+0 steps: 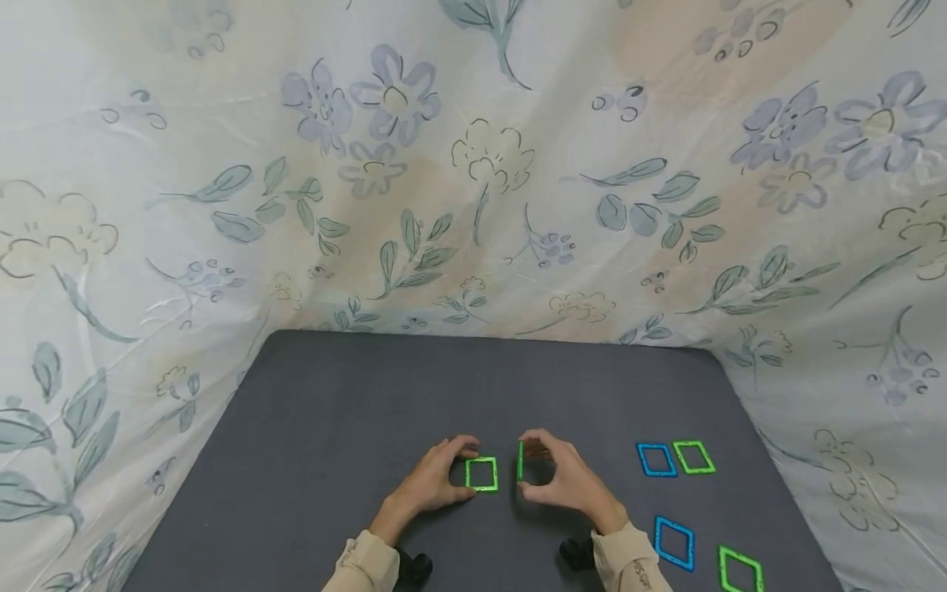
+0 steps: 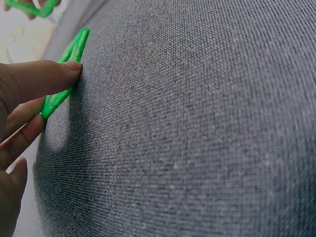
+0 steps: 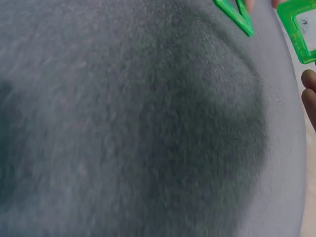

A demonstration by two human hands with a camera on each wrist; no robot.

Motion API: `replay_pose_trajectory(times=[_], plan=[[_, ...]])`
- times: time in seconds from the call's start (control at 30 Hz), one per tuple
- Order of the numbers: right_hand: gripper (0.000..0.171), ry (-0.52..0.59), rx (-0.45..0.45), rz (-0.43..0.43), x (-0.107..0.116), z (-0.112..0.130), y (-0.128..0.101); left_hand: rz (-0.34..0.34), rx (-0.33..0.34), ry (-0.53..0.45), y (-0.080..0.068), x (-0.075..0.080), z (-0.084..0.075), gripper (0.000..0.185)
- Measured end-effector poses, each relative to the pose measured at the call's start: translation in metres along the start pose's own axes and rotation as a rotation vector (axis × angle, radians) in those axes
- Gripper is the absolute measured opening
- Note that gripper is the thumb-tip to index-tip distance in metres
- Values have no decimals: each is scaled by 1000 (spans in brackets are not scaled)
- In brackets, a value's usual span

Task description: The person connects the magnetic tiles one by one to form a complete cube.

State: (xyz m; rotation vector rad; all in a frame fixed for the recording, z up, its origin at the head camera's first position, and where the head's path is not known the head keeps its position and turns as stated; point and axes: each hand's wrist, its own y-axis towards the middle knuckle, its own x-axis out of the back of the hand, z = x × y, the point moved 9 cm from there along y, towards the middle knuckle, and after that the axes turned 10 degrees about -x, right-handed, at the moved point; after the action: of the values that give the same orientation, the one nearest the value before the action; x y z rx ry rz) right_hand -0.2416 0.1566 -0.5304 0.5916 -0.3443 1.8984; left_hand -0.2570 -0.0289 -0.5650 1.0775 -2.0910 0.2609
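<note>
Head view: we saw the left hand (image 1: 432,483) pinching a flat green square frame (image 1: 482,474) on the grey mat (image 1: 333,427), while the right hand (image 1: 564,481) gripped an upright green frame (image 1: 520,460) just beside it.

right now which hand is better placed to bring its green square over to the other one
Right, likely. The right hand already holds its green square upright off the mat, while the left hand holds the flat green square lying down.

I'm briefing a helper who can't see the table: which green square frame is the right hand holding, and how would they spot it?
On the dark grey mat, look near the front edge, centre. The right hand grips a green square frame stood up on edge. Every other frame lies flat, including the green one at the left hand.
</note>
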Motion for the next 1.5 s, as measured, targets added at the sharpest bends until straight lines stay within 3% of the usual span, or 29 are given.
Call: replay_pose_trajectory(times=[0.23, 0.73, 1.5], plan=[[56, -49, -4, 28, -16, -1, 11, 0, -9, -4, 2, -2, 0, 70], [56, -50, -17, 62, -35, -6, 20, 4, -17, -12, 1, -4, 2, 69], [61, -80, -40, 21, -40, -9, 19, 8, -11, 0, 0, -3, 2, 69]])
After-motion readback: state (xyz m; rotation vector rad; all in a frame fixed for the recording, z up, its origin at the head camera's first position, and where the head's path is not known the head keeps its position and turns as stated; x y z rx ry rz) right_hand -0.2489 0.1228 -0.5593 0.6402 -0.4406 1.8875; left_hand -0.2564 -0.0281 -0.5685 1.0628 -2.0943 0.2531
